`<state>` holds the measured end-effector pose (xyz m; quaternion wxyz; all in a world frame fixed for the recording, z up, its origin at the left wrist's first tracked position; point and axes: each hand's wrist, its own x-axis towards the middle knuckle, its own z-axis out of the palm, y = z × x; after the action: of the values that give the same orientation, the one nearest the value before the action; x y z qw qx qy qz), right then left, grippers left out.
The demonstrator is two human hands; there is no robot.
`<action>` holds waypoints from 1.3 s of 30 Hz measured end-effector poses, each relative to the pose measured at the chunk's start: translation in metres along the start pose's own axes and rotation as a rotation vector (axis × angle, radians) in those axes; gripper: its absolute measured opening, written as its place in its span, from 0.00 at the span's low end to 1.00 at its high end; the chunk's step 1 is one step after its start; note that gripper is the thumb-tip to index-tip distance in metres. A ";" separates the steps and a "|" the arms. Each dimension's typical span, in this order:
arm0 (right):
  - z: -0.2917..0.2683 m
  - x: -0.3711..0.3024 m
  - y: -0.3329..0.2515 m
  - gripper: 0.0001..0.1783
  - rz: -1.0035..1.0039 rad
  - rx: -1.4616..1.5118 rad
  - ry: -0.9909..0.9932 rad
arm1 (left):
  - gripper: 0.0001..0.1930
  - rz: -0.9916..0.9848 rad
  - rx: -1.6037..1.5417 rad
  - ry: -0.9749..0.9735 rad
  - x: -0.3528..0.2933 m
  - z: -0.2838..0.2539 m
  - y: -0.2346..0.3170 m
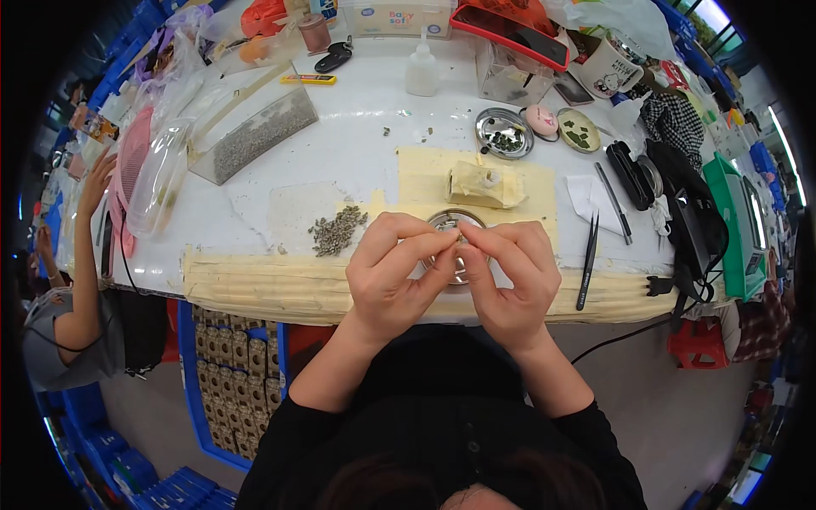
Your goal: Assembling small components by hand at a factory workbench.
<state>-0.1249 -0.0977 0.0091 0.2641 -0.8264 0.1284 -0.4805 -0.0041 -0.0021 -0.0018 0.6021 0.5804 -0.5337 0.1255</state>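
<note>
My left hand [398, 268] and my right hand [517, 276] meet in front of me, thumbs and forefingers pinched together. Whatever sits between the fingertips is too small to make out. Beneath them lies a round metal dish [459, 218], mostly covered by my hands. Just beyond stands a block wrapped in yellowish tape [480, 184] with a whitish lump on top. To the left is a heap of small grey pieces [337, 232]. Black tweezers [588, 263] rest on the table edge right of my right hand.
A clear bin of grey pieces [259, 136] stands at left. Farther back are a white squeeze bottle [422, 70] and a steel dish of dark bits [505, 133]. A blue crate of metal parts [234, 382] sits below the table edge. Another person's arm [86, 246] reaches in at far left.
</note>
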 end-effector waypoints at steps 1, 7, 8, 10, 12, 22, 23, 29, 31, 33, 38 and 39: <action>0.000 -0.001 0.001 0.12 0.086 0.093 -0.035 | 0.13 0.004 0.003 0.006 0.001 0.001 0.000; -0.004 0.004 0.005 0.10 0.436 0.456 -0.154 | 0.14 0.055 0.067 0.019 0.001 0.002 0.000; -0.004 0.005 0.005 0.11 0.405 0.421 -0.130 | 0.14 0.046 0.076 0.011 0.001 0.001 0.000; -0.006 0.005 0.002 0.12 0.027 0.088 -0.040 | 0.14 0.031 0.090 0.001 0.001 0.003 0.000; -0.006 0.005 -0.001 0.14 -0.178 -0.094 -0.003 | 0.14 -0.020 0.050 -0.015 0.002 0.002 0.001; -0.008 0.002 0.013 0.14 0.222 0.353 -0.133 | 0.12 -0.033 0.025 -0.004 0.006 0.004 0.007; -0.007 0.002 0.014 0.13 0.306 0.459 -0.151 | 0.12 -0.003 0.041 -0.007 0.007 0.004 0.007; -0.006 0.001 0.010 0.14 -0.067 0.012 0.010 | 0.13 -0.028 0.093 -0.045 0.004 0.003 0.010; -0.006 -0.001 0.008 0.17 -0.194 -0.046 0.005 | 0.13 -0.101 0.056 -0.082 0.003 0.001 0.012; -0.007 -0.002 0.004 0.19 -0.224 -0.110 -0.009 | 0.13 -0.129 0.016 -0.051 0.000 0.002 0.010; -0.007 -0.003 0.011 0.17 -0.070 0.036 -0.039 | 0.14 -0.102 -0.007 0.002 -0.003 0.002 0.014; -0.008 -0.003 0.010 0.16 -0.041 0.085 -0.055 | 0.15 -0.064 0.012 0.005 -0.001 0.002 0.015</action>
<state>-0.1324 -0.1070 0.0047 0.2926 -0.8296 0.0837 -0.4681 -0.0168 0.0015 0.0054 0.6035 0.6007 -0.5126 0.1106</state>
